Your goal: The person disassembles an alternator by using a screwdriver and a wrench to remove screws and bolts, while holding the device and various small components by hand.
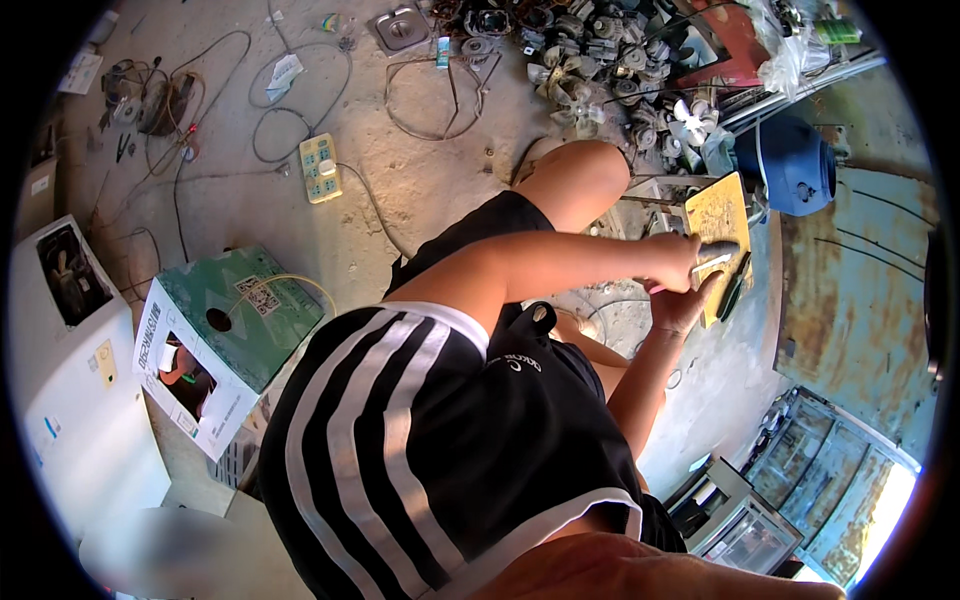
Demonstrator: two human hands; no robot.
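My left hand is closed, with a slim, light metal piece jutting from beside its fingers. A dark grey rounded object shows just past the knuckles; whether the hand grips it too is unclear. A bit of pink shows between the hands. Close below, my right hand curves its fingers up toward the left; what lies in its grasp is hidden. Behind both stands a worn yellow board. A tool with dark green handles lies against the board, beside my right fingertips.
Heaped motors and fan parts lie at the far right. A blue drum stands beyond the board. On the floor are a power strip with its cord and a wire hoop. A green-and-white carton stands at left.
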